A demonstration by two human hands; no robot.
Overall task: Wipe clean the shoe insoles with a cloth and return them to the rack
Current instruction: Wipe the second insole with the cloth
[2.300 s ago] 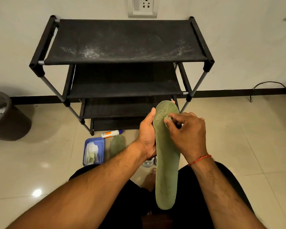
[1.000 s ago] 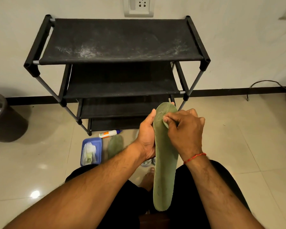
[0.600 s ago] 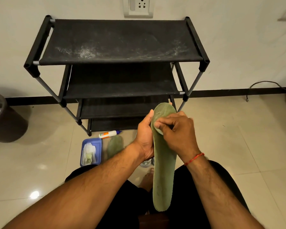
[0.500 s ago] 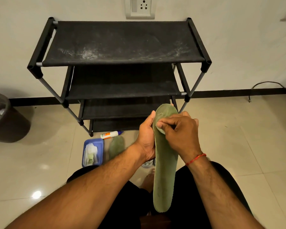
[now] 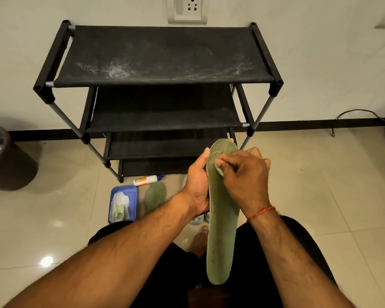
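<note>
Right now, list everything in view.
rack: 1, black, against wall
held insole: 1, green, upright between hands
floor insole: 1, green, floor right of tray
cloth: 1, pale, on held insole's top
tray: 1, blue, floor before rack
bottle: 1, white, floor at rack's foot
socket: 1, white, wall above rack
bin: 1, dark, floor far left
cable: 1, dark, far right by wall
thread: 1, red, right wrist
left hand: 1, grips held insole's edge
right hand: 1, pinches cloth
</note>
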